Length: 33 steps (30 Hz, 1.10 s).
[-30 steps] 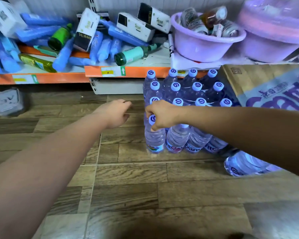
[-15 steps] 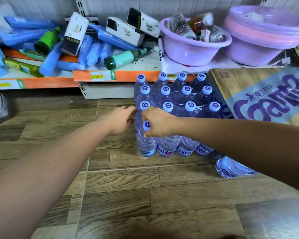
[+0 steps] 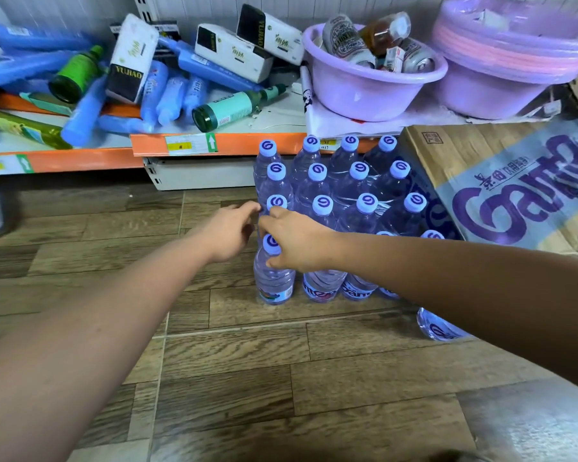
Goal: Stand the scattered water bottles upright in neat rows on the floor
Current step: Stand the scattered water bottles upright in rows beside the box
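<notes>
clear plastic front bottle [image 3: 274, 281], upright on floor [image 3: 247, 361] at left corner of bottle rows [image 3: 317, 185]; right hand [image 3: 297, 241] pinches its neck; left hand [image 3: 229, 233], arm outstretched, fingers curled just beside, grip cannot be told.

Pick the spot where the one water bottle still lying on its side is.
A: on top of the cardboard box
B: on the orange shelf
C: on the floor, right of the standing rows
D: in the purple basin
C: the lying bottle rests on the wooden floor, just right of the front end of the upright rows.
</notes>
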Available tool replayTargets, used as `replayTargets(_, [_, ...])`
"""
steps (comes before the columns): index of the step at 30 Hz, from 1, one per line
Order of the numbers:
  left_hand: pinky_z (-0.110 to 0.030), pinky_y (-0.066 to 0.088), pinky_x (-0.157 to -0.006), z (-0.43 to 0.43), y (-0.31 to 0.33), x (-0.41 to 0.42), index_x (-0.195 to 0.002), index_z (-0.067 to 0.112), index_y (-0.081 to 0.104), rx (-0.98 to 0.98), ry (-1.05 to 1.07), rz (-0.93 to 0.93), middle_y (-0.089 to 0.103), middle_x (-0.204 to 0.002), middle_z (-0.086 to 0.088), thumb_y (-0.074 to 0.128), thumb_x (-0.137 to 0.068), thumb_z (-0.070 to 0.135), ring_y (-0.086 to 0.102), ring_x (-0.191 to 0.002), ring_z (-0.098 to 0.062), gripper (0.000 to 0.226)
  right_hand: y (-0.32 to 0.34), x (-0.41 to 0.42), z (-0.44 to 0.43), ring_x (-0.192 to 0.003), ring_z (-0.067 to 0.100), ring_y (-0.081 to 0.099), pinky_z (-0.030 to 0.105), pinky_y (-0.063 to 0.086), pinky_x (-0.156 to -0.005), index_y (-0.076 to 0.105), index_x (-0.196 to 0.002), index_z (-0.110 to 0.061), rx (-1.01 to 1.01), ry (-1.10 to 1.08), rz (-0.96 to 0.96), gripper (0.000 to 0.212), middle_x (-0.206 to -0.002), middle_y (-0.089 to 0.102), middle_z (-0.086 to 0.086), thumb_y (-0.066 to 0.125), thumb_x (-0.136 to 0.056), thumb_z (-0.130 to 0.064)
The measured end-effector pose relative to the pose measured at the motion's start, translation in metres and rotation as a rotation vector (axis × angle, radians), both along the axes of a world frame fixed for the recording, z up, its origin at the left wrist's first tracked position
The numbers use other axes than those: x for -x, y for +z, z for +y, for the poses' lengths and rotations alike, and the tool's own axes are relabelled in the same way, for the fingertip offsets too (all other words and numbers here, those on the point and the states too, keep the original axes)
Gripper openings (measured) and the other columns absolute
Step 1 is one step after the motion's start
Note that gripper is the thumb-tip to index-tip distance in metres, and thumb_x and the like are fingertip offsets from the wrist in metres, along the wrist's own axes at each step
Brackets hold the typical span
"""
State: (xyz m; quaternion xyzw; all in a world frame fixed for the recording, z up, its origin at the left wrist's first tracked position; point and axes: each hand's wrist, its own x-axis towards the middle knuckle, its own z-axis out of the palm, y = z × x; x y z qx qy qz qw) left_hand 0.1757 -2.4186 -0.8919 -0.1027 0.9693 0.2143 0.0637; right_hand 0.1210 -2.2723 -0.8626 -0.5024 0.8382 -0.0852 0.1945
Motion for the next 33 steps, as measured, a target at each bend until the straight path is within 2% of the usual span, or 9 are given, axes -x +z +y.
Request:
replayTargets(5, [-0.038,0.048,-0.087,-0.003,-0.004,0.005,-0.131,0.012,0.046,-0.056,-0.032,0.035,0.066,-0.113,-0.016,0.043,-0.094,0.008,0.062,-0.103,-0.036,0.037,-0.002,0.005,0.002,-0.096,0.029,0.052,0.037,0.049,-0.08,0.053,-0.109,-0.006,-0.02,-0.068,-0.061,0.035,-0.101,0.037,0.004,0.069,-0.078,-0.012])
replayTargets(9, [-0.032,0.042,-0.094,-0.021,0.013,0.026,-0.135,0.013,0.045,-0.005,-0.033,0.032,0.061,-0.124,-0.017,0.042,-0.096,0.007,0.057,-0.113,-0.033,0.04,-0.002,-0.002,0.005,-0.094,0.031,0.057,0.041,0.051,-0.078,0.054,-0.107,-0.01,0.0,-0.148,-0.08,0.029,-0.105,0.04,0.003,0.064,-0.079,-0.009])
replayTargets(11, [-0.033,0.041,-0.097,-0.026,0.024,0.036,-0.141,0.018,0.037,-0.001,-0.025,0.031,0.058,-0.129,-0.014,0.043,-0.097,0.014,0.056,-0.114,-0.032,0.045,-0.003,-0.005,0.007,-0.092,0.032,0.059,0.042,0.051,-0.076,0.052,-0.112,-0.012,-0.041,-0.134,-0.058,0.031,-0.111,0.042,0.005,0.061,-0.082,-0.012])
replayTargets(14, [-0.039,0.04,-0.105,-0.019,0.034,0.046,-0.148,0.027,0.019,-0.022,-0.033,0.038,0.046,-0.142,-0.012,0.046,-0.096,0.031,0.053,-0.121,-0.031,0.059,0.005,0.002,0.017,-0.107,0.029,0.056,0.041,0.05,-0.088,0.047,-0.126,-0.014,-0.112,-0.072,-0.059,0.048,-0.126,0.044,0.007,0.064,-0.083,-0.025])
replayTargets(16, [-0.04,0.035,-0.11,-0.007,0.041,0.051,-0.15,0.027,0.014,-0.036,-0.07,0.043,0.036,-0.15,-0.013,0.045,-0.096,0.037,0.043,-0.132,-0.031,0.063,0.018,0.014,0.03,-0.117,0.026,0.051,0.04,0.046,-0.096,0.042,-0.135,-0.014,-0.112,-0.096,-0.059,0.059,-0.132,0.044,0.008,0.065,-0.084,-0.032])
replayTargets(19, [-0.039,0.029,-0.114,0.01,0.051,0.054,-0.151,0.026,0.011,0.036,-0.136,0.019,0.022,-0.157,-0.01,0.043,-0.096,0.04,0.029,-0.142,-0.029,0.064,0.037,0.037,0.052,-0.125,0.026,0.047,0.041,0.043,-0.102,0.041,-0.139,-0.014,-0.08,-0.149,-0.016,0.057,-0.137,0.046,0.007,0.059,-0.087,-0.03])
replayTargets(26, [-0.042,0.032,-0.112,0.072,0.068,0.062,-0.151,0.027,0.012,0.13,-0.124,0.022,0.022,-0.157,-0.008,0.041,-0.096,0.042,0.031,-0.14,-0.031,0.064,0.042,0.076,0.14,-0.125,0.028,0.046,0.043,0.043,-0.101,0.045,-0.135,-0.012,-0.016,-0.274,0.124,0.05,-0.136,0.05,0.01,0.055,-0.088,-0.025])
replayTargets(29, [-0.042,0.031,-0.112,0.111,0.075,0.057,-0.151,0.028,0.012,0.109,-0.086,0.019,0.019,-0.158,-0.005,0.04,-0.097,0.041,0.031,-0.14,-0.028,0.062,0.04,0.078,0.179,-0.127,0.031,0.044,0.043,0.043,-0.101,0.041,-0.139,-0.01,-0.041,-0.331,0.078,0.054,-0.139,0.046,0.014,0.055,-0.09,-0.029])
replayTargets(33, [-0.039,0.028,-0.113,0.154,0.076,0.031,-0.151,0.03,0.01,0.103,-0.023,-0.065,0.014,-0.159,-0.003,0.042,-0.097,0.04,0.027,-0.143,-0.026,0.063,0.04,0.081,0.214,-0.128,0.035,0.044,0.043,0.039,-0.105,0.036,-0.14,-0.007,-0.192,-0.167,0.136,0.055,-0.141,0.042,0.016,0.047,-0.094,-0.034])
